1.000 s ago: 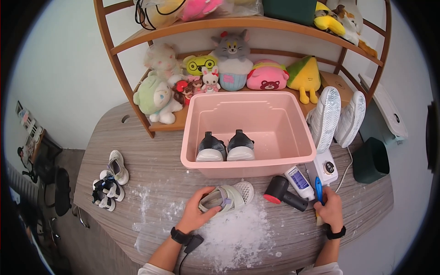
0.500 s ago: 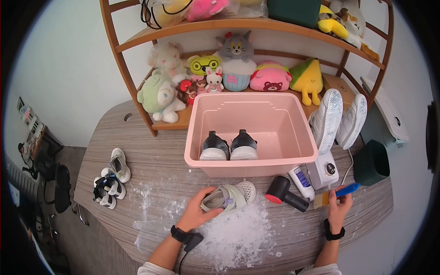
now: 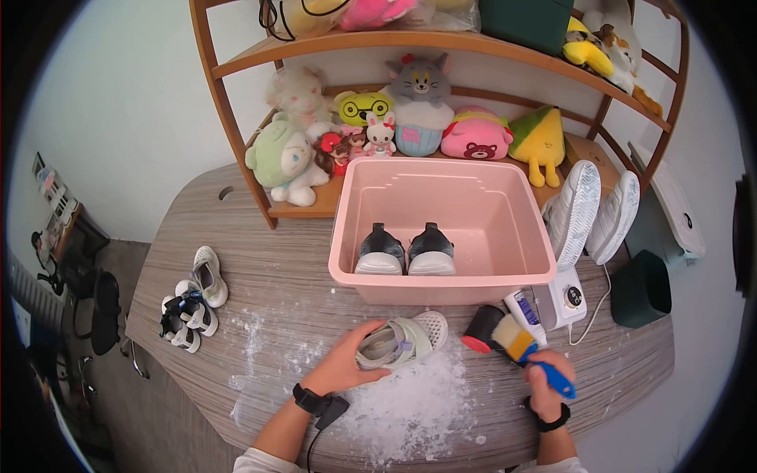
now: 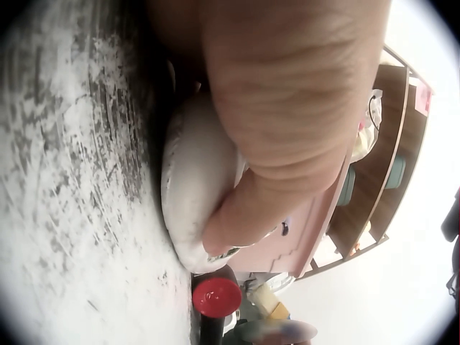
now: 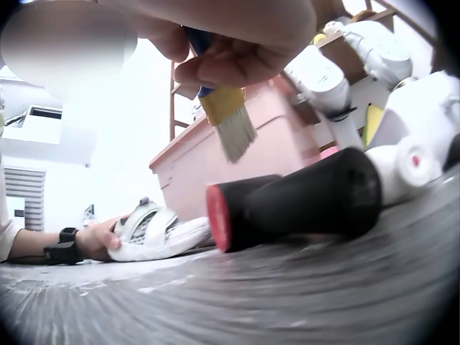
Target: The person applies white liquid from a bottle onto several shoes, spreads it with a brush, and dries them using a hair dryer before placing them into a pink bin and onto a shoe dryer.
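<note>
A pale grey-green shoe (image 3: pixel 394 344) lies on the table beside white powder (image 3: pixel 410 406). My left hand (image 3: pixel 345 363) grips its heel end, thumb at the near side; the left wrist view shows the fingers over the shoe (image 4: pixel 198 180). In my right hand (image 3: pixel 546 386) is a blue-handled brush (image 3: pixel 516 341), its pale bristles raised and pointing left, above a black and red hair dryer (image 3: pixel 482 327). The right wrist view shows fingers pinching the handle, with the bristles of the brush (image 5: pixel 233 129) over the hair dryer (image 5: pixel 309 201).
A pink bin (image 3: pixel 449 292) holds two dark shoes with white soles (image 3: pixel 381 256). Right of it are a white tube (image 3: pixel 524 311), a white device (image 3: pixel 564 296) bearing white shoes, and a dark green bin (image 3: pixel 643 292). More small shoes (image 3: pixel 189 315) sit left; a shelf with plush toys stands behind.
My right hand has lifted the brush from beside the tube and brought it left, turning the bristles up toward the shoe. The left hand keeps its grip on the shoe.
</note>
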`<action>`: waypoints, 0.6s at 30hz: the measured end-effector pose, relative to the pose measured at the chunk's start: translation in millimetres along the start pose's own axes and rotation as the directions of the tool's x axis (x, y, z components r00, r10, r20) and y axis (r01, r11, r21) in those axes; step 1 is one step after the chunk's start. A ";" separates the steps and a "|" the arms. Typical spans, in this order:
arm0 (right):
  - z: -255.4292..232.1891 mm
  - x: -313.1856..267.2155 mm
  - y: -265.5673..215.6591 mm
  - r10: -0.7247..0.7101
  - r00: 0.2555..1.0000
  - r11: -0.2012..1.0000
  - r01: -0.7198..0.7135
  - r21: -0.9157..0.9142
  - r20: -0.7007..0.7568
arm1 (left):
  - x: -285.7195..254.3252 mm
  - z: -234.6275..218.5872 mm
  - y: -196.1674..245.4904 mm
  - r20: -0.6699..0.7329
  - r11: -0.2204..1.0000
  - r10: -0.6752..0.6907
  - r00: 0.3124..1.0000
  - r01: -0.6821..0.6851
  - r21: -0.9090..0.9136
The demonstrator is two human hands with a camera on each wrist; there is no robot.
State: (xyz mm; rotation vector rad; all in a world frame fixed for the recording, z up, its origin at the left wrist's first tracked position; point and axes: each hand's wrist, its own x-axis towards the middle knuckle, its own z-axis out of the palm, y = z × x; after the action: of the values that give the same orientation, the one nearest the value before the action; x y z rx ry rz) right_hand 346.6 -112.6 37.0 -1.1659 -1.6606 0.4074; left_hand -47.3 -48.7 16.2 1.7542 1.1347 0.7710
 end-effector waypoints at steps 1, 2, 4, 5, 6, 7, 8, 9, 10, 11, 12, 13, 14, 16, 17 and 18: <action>7.8 5.4 -10.9 -0.001 1.000 1.000 0.001 0.000 0.004 | -0.3 -0.2 0.6 0.005 1.000 -0.019 1.000 0.019 -0.008; 18.6 10.8 -22.8 -0.073 0.991 0.995 0.065 0.073 0.116 | -0.1 0.1 -0.8 0.001 1.000 -0.021 1.000 0.021 -0.010; 37.2 16.6 -37.6 -0.150 0.963 0.981 0.116 0.155 0.225 | -1.5 1.6 -3.6 -0.026 0.999 0.039 0.999 -0.039 0.014; 44.8 19.8 -41.9 -0.258 0.914 0.962 0.215 0.166 0.313 | -1.2 1.6 -2.9 -0.031 0.999 0.039 0.999 -0.038 0.014; 52.9 21.9 -46.4 -0.362 0.844 0.932 0.311 0.187 0.396 | -0.5 1.4 -1.7 -0.048 0.998 0.048 0.998 -0.046 0.030; 62.9 22.7 -51.6 -0.367 0.841 0.930 0.316 0.190 0.396 | -0.1 1.2 -0.4 -0.064 0.997 0.057 0.996 -0.054 0.047; 74.2 23.5 -56.4 -0.428 0.816 0.903 0.368 0.220 0.389 | 0.2 1.2 -0.3 -0.070 0.997 0.058 0.996 -0.055 0.050; 85.2 24.3 -60.8 -0.486 0.787 0.873 0.419 0.250 0.380 | 0.7 0.9 -1.1 -0.070 0.998 0.063 0.996 -0.062 0.018; 95.5 25.3 -64.6 -0.490 0.785 0.871 0.421 0.254 0.379 | 0.8 0.8 -1.9 -0.068 0.998 0.066 0.995 -0.067 -0.014; 105.2 26.4 -68.0 -0.524 0.763 0.849 0.435 0.301 0.378 | 0.5 1.3 -2.3 -0.073 0.998 0.062 0.995 -0.064 -0.012; 114.5 27.4 -70.7 -0.559 0.740 0.824 0.447 0.347 0.374 | 0.9 1.7 -2.7 -0.072 0.997 0.072 0.995 -0.073 -0.015; 122.8 27.8 -72.7 -0.571 0.728 0.815 0.447 0.370 0.379 | 1.3 1.5 -3.2 -0.069 0.997 0.080 0.994 -0.082 -0.017; 128.8 28.1 -73.3 -0.574 0.727 0.812 0.446 0.376 0.378 | 1.6 1.6 -4.0 -0.072 0.997 0.076 0.994 -0.077 -0.014; 138.4 27.1 -73.4 -0.590 0.692 0.804 0.460 0.376 0.415 | 1.1 1.4 -6.2 -0.073 0.991 0.137 0.988 -0.137 0.000; 141.8 26.5 -72.0 -0.588 0.694 0.806 0.456 0.378 0.416 | 0.7 1.3 -7.8 -0.072 0.991 0.133 0.989 -0.133 -0.001; 143.9 26.1 -70.0 -0.594 0.695 0.804 0.489 0.339 0.405 | 0.7 2.3 -9.2 -0.067 0.994 0.106 0.992 -0.108 -0.026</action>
State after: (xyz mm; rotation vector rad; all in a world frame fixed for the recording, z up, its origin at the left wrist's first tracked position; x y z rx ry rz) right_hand 186.6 -86.2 41.5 -0.3639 -2.2532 0.5027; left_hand -48.5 -47.0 6.9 1.7878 1.0730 0.9120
